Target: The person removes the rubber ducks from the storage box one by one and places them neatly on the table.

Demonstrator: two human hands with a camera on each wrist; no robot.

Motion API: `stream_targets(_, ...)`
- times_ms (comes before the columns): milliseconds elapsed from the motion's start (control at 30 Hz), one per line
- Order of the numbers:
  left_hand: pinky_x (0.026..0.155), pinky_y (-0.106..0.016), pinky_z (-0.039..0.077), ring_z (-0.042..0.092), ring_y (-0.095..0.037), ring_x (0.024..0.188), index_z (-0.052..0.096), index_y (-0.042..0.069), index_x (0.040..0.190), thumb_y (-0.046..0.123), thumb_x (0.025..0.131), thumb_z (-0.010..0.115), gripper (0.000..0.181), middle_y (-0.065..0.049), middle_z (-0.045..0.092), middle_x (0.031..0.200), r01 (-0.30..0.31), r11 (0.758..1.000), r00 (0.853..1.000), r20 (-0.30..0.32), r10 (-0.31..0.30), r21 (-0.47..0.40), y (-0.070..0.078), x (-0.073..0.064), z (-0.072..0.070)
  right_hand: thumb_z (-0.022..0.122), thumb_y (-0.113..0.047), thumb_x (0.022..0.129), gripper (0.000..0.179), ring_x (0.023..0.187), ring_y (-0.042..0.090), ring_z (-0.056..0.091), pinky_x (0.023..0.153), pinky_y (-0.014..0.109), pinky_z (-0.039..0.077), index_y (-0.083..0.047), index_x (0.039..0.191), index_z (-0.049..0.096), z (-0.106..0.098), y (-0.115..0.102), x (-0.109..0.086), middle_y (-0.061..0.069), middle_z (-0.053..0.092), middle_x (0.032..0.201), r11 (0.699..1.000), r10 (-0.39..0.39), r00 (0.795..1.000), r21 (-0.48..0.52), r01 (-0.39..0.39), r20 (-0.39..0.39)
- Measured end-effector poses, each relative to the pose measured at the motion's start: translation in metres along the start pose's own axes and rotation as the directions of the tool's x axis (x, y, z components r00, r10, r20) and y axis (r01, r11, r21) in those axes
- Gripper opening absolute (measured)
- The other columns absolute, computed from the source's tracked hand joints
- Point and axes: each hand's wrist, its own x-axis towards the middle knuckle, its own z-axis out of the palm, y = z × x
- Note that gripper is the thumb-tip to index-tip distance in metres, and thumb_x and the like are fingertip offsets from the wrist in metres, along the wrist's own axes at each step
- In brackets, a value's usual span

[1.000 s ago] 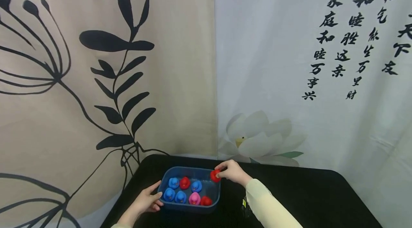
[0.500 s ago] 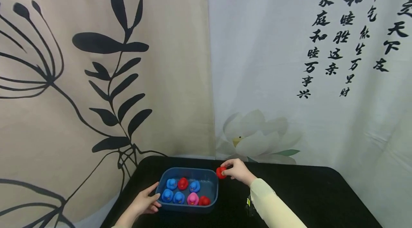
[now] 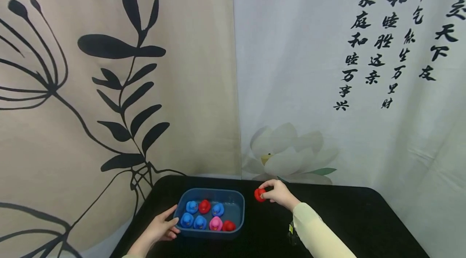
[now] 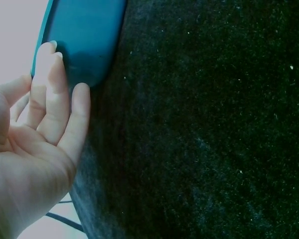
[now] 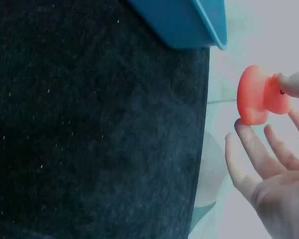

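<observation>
In the head view a blue plastic bin (image 3: 238, 199) holds several small rubber ducks: blue ducks (image 3: 187, 220), a pink duck (image 3: 216, 223) and red ducks (image 3: 229, 225). My left hand (image 3: 160, 225) rests against the bin's left end. In the left wrist view its nearly straight fingers (image 4: 55, 99) touch the outer wall, with the thumb by the rim. Right of the bin, my right hand (image 3: 279, 194) pinches a red rubber duck (image 3: 259, 195) above the table. The right wrist view shows that duck (image 5: 253, 97) between thumb and fingertips, apart from the bin.
A black-covered table (image 3: 346, 217) lies under everything, and its far edge meets a printed curtain (image 3: 204, 88). Near my right forearm sits a small dark item with a yellow-green mark (image 3: 291, 229), partly hidden by the sleeve.
My right hand has carried the red duck from above the bin's far right corner out to the right, past the rim. The left hand stays at the bin; the head view has shifted slightly.
</observation>
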Motion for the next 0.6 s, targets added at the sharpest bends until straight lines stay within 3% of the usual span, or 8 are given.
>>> stream_targets(367, 0.067, -0.039, 0.055, 0.066, -0.017, 0.061, 0.018, -0.004, 0.151, 0.023, 0.101, 0.052, 0.066, -0.011, 0.069, 0.077, -0.026, 1.0, 1.0, 0.002, 0.026, 0.003, -0.003, 0.002, -0.001, 0.07, -0.012, 0.082, 0.026, 0.09, 0.02, 0.06, 0.077, 0.038, 0.05, -0.004, 0.107, 0.067, -0.01, 0.011, -0.005, 0.007, 0.064, 0.105, 0.997, -0.075, 0.996, -0.007, 0.075, 0.045)
stream_targets(600, 0.066, -0.04, 0.055, 0.066, -0.019, 0.062, 0.02, -0.004, 0.15, 0.024, 0.101, 0.053, 0.066, -0.011, 0.069, 0.077, -0.017, 1.0, 1.0, -0.006, 0.017, 0.023, -0.004, 0.003, 0.0, 0.07, -0.007, 0.079, 0.024, 0.083, 0.017, 0.062, 0.077, 0.035, 0.052, -0.001, 0.102, 0.068, -0.008, 0.019, -0.007, 0.007, 0.066, 0.098, 0.995, -0.097, 0.995, -0.027, 0.097, 0.019)
